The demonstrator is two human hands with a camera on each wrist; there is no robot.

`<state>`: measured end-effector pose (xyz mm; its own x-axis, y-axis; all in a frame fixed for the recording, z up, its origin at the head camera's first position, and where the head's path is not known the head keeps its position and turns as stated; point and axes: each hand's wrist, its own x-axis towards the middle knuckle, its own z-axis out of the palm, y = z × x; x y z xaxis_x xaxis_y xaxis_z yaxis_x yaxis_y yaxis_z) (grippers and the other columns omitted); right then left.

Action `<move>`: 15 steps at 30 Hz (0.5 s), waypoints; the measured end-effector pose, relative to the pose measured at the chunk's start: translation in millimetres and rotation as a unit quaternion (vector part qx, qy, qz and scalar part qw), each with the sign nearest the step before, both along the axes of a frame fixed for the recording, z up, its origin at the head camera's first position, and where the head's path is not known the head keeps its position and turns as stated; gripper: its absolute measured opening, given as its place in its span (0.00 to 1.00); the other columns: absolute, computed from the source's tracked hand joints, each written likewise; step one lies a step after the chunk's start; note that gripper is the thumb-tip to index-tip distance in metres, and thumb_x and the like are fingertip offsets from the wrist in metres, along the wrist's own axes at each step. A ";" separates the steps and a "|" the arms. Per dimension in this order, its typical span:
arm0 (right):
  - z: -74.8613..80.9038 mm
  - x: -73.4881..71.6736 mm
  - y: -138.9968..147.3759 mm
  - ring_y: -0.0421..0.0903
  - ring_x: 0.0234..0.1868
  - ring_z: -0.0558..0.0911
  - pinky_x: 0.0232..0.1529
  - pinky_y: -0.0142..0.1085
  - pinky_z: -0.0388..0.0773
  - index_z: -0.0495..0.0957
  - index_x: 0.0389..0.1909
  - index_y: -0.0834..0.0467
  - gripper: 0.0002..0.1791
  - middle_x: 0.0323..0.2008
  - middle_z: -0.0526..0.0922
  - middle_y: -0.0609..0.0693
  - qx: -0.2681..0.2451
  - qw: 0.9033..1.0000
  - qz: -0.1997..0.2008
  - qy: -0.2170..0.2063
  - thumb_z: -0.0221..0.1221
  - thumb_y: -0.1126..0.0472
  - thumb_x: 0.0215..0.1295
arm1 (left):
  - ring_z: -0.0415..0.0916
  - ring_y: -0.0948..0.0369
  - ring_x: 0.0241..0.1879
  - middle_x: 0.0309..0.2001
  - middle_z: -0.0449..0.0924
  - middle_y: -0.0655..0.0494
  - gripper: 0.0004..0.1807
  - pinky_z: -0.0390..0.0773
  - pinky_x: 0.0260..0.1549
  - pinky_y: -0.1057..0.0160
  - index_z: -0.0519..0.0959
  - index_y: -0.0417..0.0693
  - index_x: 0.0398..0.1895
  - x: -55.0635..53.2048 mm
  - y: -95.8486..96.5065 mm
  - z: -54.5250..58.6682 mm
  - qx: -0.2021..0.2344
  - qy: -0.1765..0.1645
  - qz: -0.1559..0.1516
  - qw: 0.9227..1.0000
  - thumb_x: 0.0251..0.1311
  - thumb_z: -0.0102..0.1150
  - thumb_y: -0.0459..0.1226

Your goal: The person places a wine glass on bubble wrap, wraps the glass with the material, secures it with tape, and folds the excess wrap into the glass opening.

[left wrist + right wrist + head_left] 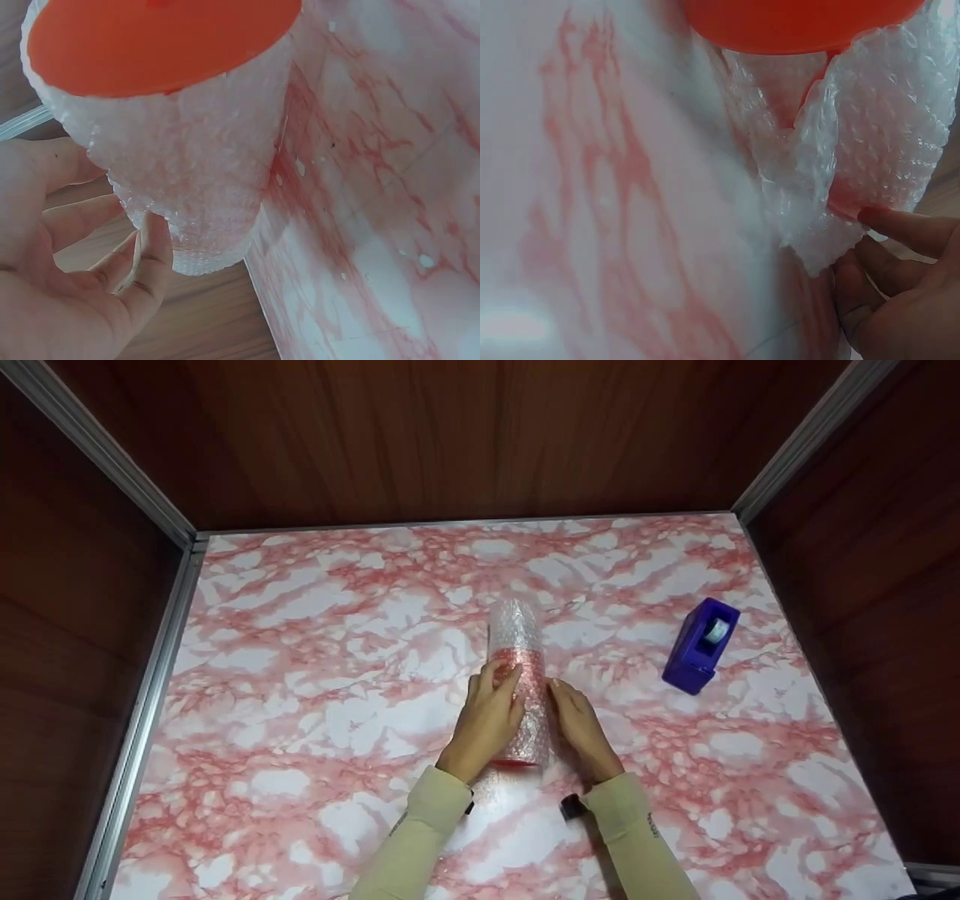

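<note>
At the near edge, two pale yellow-green sleeves (427, 821) reach forward over the red-and-white marbled tabletop (322, 727). Beyond the cuffs, the left hand (484, 724) lies over the upper left side of a red cylinder (154, 49) wrapped in bubble wrap (515, 619); its fingers are spread a little and bent round the curve, holding the bundle, presumably to keep it from rolling. The right hand (583, 727) is at the opposite side, low down, its thumb and fingers narrowed on the loose edge of the wrap (the right wrist view shows this flap standing away from the cylinder), apparently to control the free end. The bundle rests lengthwise near the middle of the tabletop, its flat red end toward the person; the clear wrap extends past the red portion at the far end. Beyond and to the right, well apart from the hands, sits a purple tape dispenser (684, 664) with a tape roll (718, 631) in it, placed, it seems, within easy reach of the right arm. Farthest back, a dark wood-grain panel (465, 442) closes the work area.
</note>
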<state>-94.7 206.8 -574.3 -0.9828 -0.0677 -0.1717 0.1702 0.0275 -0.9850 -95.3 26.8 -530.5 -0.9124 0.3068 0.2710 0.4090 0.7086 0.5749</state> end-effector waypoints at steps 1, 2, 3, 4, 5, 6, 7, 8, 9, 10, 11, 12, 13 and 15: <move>-0.1 0.4 0.2 0.50 0.58 0.77 0.61 0.42 0.70 0.78 0.61 0.59 0.27 0.57 0.80 0.54 -0.006 1.000 -0.002 -0.001 0.44 0.44 0.80 | 0.69 0.48 0.53 0.65 0.65 0.43 0.23 0.77 0.47 0.56 0.74 0.42 0.67 -0.1 0.8 0.1 -0.002 0.000 0.001 1.000 0.70 0.57 0.37; -0.2 0.5 0.4 0.49 0.59 0.76 0.61 0.41 0.70 0.78 0.62 0.59 0.27 0.58 0.79 0.53 -0.012 1.000 -0.004 -0.002 0.44 0.44 0.80 | 0.69 0.48 0.53 0.65 0.65 0.43 0.23 0.78 0.46 0.56 0.74 0.42 0.67 0.0 1.5 0.1 -0.004 0.000 0.001 1.000 0.70 0.57 0.37; -0.3 0.7 0.6 0.49 0.60 0.76 0.62 0.41 0.69 0.77 0.62 0.59 0.27 0.59 0.79 0.53 -0.016 1.000 -0.008 -0.004 0.44 0.44 0.80 | 0.69 0.48 0.53 0.65 0.64 0.43 0.23 0.78 0.46 0.56 0.74 0.42 0.67 0.2 2.0 0.4 -0.007 0.000 0.002 1.000 0.70 0.57 0.37; -0.5 0.7 0.7 0.50 0.59 0.76 0.61 0.42 0.70 0.77 0.63 0.59 0.27 0.59 0.78 0.54 -0.022 1.000 -0.013 -0.006 0.44 0.45 0.80 | 0.69 0.47 0.53 0.65 0.64 0.43 0.23 0.78 0.45 0.56 0.74 0.43 0.67 0.3 2.5 0.5 -0.009 0.001 0.002 1.000 0.71 0.57 0.37; -0.7 0.8 0.7 0.51 0.59 0.77 0.60 0.44 0.72 0.76 0.63 0.60 0.27 0.59 0.78 0.56 -0.032 0.999 -0.020 -0.009 0.44 0.45 0.80 | 0.69 0.47 0.53 0.65 0.64 0.43 0.23 0.79 0.44 0.57 0.74 0.43 0.67 0.4 3.0 0.7 -0.010 0.001 0.002 1.000 0.71 0.57 0.37; -0.4 0.8 0.6 0.52 0.59 0.77 0.59 0.44 0.72 0.75 0.63 0.61 0.27 0.58 0.78 0.57 -0.037 0.999 -0.026 -0.009 0.44 0.46 0.81 | 0.69 0.47 0.53 0.65 0.64 0.43 0.23 0.79 0.43 0.57 0.74 0.43 0.67 0.5 3.4 1.1 -0.010 0.003 0.002 1.000 0.71 0.57 0.37; -0.1 0.9 0.5 0.53 0.58 0.77 0.58 0.45 0.73 0.75 0.63 0.62 0.26 0.58 0.78 0.58 -0.045 0.998 -0.033 -0.011 0.44 0.47 0.81 | 0.69 0.47 0.52 0.65 0.65 0.43 0.23 0.79 0.43 0.57 0.74 0.43 0.67 0.7 3.7 1.6 -0.010 0.003 0.002 1.000 0.70 0.57 0.37; 0.4 1.1 0.3 0.54 0.57 0.77 0.57 0.46 0.74 0.75 0.64 0.63 0.26 0.57 0.78 0.60 -0.052 0.998 -0.040 -0.011 0.43 0.48 0.81 | 0.69 0.47 0.52 0.65 0.65 0.43 0.23 0.79 0.42 0.57 0.74 0.43 0.67 0.9 3.9 1.9 -0.010 0.004 0.003 1.000 0.70 0.57 0.37; 0.9 1.2 -0.1 0.55 0.56 0.78 0.56 0.47 0.75 0.74 0.63 0.64 0.27 0.56 0.79 0.61 -0.058 0.997 -0.047 -0.010 0.43 0.48 0.81 | 0.69 0.47 0.52 0.65 0.65 0.43 0.23 0.79 0.42 0.57 0.74 0.43 0.67 1.1 4.2 2.1 -0.010 0.006 0.003 1.000 0.70 0.58 0.37; 1.6 1.3 -0.6 0.56 0.55 0.78 0.56 0.47 0.76 0.74 0.64 0.65 0.27 0.56 0.79 0.62 -0.061 0.997 -0.052 -0.009 0.43 0.48 0.81 | 0.70 0.47 0.51 0.65 0.65 0.43 0.23 0.79 0.42 0.57 0.74 0.43 0.67 1.1 4.5 2.0 -0.009 0.009 0.004 1.000 0.70 0.58 0.37; 2.4 1.5 -1.1 0.56 0.55 0.78 0.56 0.47 0.75 0.73 0.64 0.66 0.27 0.56 0.79 0.63 -0.066 0.996 -0.056 -0.008 0.43 0.48 0.81 | 0.70 0.47 0.51 0.65 0.66 0.43 0.23 0.79 0.42 0.57 0.74 0.42 0.67 1.2 4.6 2.0 -0.008 0.012 0.004 1.000 0.70 0.58 0.37; 3.2 1.9 -1.6 0.56 0.55 0.79 0.57 0.47 0.75 0.73 0.64 0.66 0.28 0.56 0.78 0.63 -0.072 0.996 -0.060 -0.008 0.43 0.48 0.81 | 0.70 0.47 0.51 0.65 0.66 0.43 0.23 0.79 0.43 0.57 0.74 0.42 0.67 1.1 4.6 1.6 -0.007 0.014 0.005 1.000 0.69 0.59 0.37; 3.8 2.3 -2.1 0.56 0.56 0.78 0.57 0.47 0.75 0.73 0.64 0.67 0.28 0.57 0.78 0.64 -0.080 0.995 -0.062 -0.010 0.43 0.48 0.81 | 0.70 0.47 0.51 0.65 0.66 0.43 0.24 0.79 0.43 0.57 0.74 0.42 0.66 1.1 4.7 1.1 -0.004 0.015 0.005 1.000 0.69 0.59 0.36; 5.4 3.7 -3.0 0.56 0.56 0.78 0.59 0.47 0.74 0.72 0.64 0.67 0.29 0.58 0.77 0.64 -0.088 0.994 -0.069 -0.012 0.44 0.47 0.81 | 0.70 0.48 0.50 0.65 0.65 0.43 0.24 0.79 0.44 0.57 0.74 0.42 0.66 1.3 4.0 0.3 0.001 0.013 0.005 1.000 0.69 0.60 0.36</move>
<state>-91.1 203.8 -568.9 -0.9804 0.0367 -0.1935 0.1846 -0.1707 -0.9679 -94.0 30.9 -530.1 -0.9077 0.2974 0.2960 0.4175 0.7109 0.5660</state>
